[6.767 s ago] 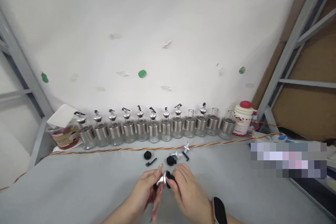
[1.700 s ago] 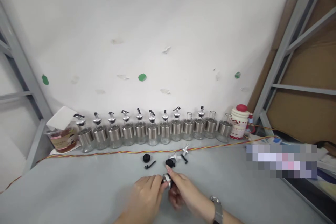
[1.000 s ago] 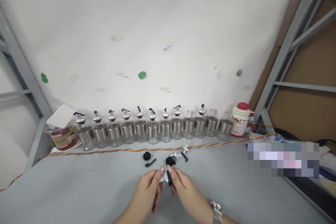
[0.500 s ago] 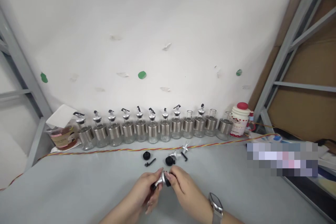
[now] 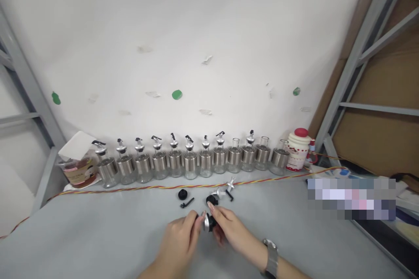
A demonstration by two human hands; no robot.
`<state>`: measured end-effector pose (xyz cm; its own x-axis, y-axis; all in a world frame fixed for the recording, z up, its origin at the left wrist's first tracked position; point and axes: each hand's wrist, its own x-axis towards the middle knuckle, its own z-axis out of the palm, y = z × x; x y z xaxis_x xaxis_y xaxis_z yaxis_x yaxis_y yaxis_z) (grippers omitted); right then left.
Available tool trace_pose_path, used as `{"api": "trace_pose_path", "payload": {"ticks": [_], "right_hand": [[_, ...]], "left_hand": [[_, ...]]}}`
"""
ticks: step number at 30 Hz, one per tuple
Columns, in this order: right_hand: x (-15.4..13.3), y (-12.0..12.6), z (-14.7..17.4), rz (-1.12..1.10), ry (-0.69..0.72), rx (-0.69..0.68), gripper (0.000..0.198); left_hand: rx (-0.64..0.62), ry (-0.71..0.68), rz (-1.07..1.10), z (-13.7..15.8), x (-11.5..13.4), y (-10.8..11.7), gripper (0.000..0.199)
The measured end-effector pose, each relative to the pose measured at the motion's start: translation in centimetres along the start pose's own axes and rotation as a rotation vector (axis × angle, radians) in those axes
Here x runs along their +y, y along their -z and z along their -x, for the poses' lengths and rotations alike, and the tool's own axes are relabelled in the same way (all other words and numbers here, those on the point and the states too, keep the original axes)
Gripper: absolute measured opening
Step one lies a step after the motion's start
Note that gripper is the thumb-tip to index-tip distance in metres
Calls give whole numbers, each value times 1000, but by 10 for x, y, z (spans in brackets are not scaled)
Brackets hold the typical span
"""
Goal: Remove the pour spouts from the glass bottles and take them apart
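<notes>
Low over the front of the table, a silver and black bottle pourer (image 5: 207, 223) is between my hands. My left hand (image 5: 176, 237) closes its thumb and fingers round the spout end, hiding most of it. From the other side my right hand (image 5: 235, 231) grips the black stopper end, thumb above and fingers curled below. Just beyond the right thumb lies a black stopper (image 5: 212, 200), beside a silver pourer top (image 5: 218, 192). Another black stopper (image 5: 182, 194) and a black lever (image 5: 187, 202) lie to the left. A second silver top (image 5: 231, 182) and a black lever (image 5: 229, 195) are to the right.
Several glass bottles with steel bands (image 5: 159, 161) line the wall, most with pourers; a few have bare necks (image 5: 262, 152). A red-yellow twisted wire (image 5: 131, 188) runs before them. A plastic tub (image 5: 80, 172) is left, a white jar with red lid (image 5: 297, 152) right.
My left hand has turned over, so its back now faces up. The pourer has swung with it, its spout going under the left fingers. My right hand has shifted its grip on the stopper end.
</notes>
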<state>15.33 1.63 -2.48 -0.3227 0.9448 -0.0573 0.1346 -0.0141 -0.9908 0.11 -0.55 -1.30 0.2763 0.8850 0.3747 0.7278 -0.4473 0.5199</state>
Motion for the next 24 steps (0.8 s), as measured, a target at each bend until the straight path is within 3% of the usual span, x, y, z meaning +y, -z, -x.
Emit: {"api": "trace_pose_path", "payload": {"ticks": [4,11,14,19,24], "right_hand": [[5,-1,-5,-119,-22,-36,47],[1,0,-1,-53,36,8,42],[-2,-1,2,53,69,52,41],[-7,-4,7,233,105,111,35],[-9,-2,15,477,247,166,28]], "left_hand": [[97,-203,-244,2,-4,1,25],[47,-139,-194,2,-4,1,27],[-34,39,38,1,1,0,31],[-142,492,637,-8,5,-8,46],[-382,780,1120,-14,4,-2,49]]}}
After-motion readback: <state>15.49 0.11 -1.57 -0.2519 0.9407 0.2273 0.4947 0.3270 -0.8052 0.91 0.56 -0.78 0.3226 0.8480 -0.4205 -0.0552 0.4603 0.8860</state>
